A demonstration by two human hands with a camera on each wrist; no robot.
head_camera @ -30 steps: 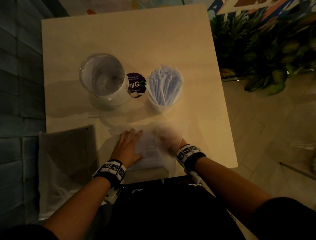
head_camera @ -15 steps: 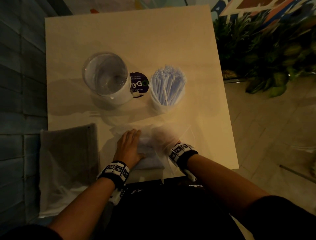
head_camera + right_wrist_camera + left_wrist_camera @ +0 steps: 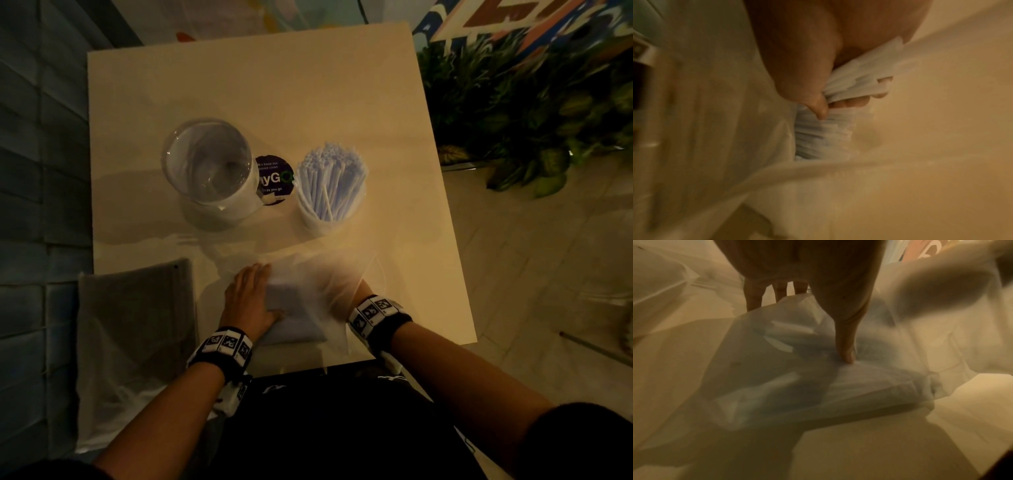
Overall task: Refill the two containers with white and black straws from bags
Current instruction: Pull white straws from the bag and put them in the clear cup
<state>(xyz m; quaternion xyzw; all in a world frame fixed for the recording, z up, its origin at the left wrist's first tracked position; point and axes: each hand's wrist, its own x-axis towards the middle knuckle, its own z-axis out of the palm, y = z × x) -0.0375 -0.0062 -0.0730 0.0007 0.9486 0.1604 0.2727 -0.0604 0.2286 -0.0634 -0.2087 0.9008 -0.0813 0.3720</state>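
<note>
A: White straws (image 3: 857,78) first. We've got a bundle inside the clear bag (image 3: 308,291), which lies at the table's (image 3: 239,85) near edge, about mid-way along it.
B: Right hand (image 3: 818,69) is in the bag, thumb and fingers curled round that bundle. Long axis?
A: Runs crosswise to the palm in the right wrist view, ends sticking out past the fingers. More straws lie below it in the bag.
B: Left hand (image 3: 248,301)?
A: Flat on the bag, fingers straight, pinning it to the table.
B: Target?
A: We'd say the right container (image 3: 330,192), already packed with white straws, toward the far edge from the bag mouth and closer to the right hand. The left container (image 3: 212,171) looks empty.
B: So the bundle likely needs turning upright on exit.
</note>
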